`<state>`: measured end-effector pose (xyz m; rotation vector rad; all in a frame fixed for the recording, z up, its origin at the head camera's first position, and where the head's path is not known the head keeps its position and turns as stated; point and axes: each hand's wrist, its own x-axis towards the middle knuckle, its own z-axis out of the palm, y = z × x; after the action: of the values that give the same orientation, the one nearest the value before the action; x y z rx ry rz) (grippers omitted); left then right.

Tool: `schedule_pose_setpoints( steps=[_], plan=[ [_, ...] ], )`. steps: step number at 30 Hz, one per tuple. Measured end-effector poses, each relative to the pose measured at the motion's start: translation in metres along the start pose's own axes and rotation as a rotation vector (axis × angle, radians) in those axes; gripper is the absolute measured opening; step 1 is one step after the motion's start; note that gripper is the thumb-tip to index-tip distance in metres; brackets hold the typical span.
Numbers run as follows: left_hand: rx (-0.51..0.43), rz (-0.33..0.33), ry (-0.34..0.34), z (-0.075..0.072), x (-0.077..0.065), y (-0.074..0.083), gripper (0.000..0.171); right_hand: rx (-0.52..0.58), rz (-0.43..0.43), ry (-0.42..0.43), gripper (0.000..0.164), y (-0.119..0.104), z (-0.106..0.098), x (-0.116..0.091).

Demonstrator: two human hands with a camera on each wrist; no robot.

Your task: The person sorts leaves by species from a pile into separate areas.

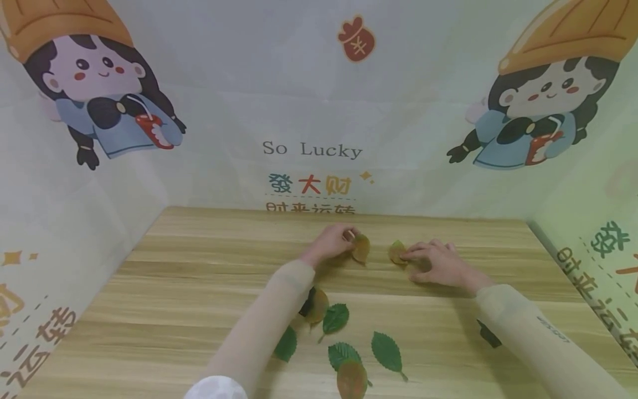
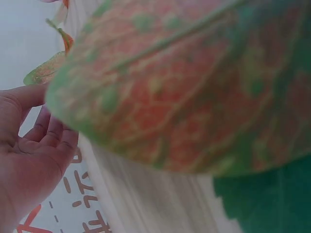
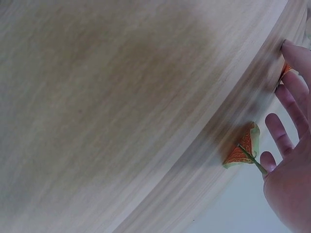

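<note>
My left hand [image 1: 336, 243] pinches the upper edge of a yellow-orange leaf [image 1: 361, 249] near the back of the wooden table. In the left wrist view that leaf [image 2: 47, 70] shows beyond the left fingers. My right hand [image 1: 441, 265], fingers fairly straight and spread, touches another orange leaf [image 1: 397, 252] with green at its tip. A brownish patch [image 1: 412, 270], perhaps part of a leaf, shows between thumb and index finger. An orange leaf [image 3: 243, 148] with a green stem lies beside the right little finger in the right wrist view.
Nearer on the table are green leaves [image 1: 335, 318], [image 1: 386, 352], an orange leaf [image 1: 351, 379] overlapping a green one, and a brown leaf [image 1: 319, 306] partly behind the left sleeve. A dark object [image 1: 489, 335] lies by the right sleeve. Printed cloth [image 1: 309, 111] surrounds the table.
</note>
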<state>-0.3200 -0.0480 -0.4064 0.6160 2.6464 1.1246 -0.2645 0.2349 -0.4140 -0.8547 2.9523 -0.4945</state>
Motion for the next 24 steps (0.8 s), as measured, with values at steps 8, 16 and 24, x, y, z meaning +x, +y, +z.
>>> schedule_pose_setpoints(
  steps=[8,16,24],
  plan=[
    [-0.019,0.008,0.081,0.005,0.003,-0.006,0.023,0.001,0.007,-0.002,0.048,-0.001,0.000,0.000],
    [0.098,0.064,0.108,0.009,0.006,-0.013,0.010,0.006,0.002,-0.004,0.048,-0.001,-0.002,0.000],
    [0.111,0.115,0.083,0.008,0.005,-0.014,0.015,0.004,-0.004,-0.006,0.048,-0.001,-0.001,-0.001]
  ],
)
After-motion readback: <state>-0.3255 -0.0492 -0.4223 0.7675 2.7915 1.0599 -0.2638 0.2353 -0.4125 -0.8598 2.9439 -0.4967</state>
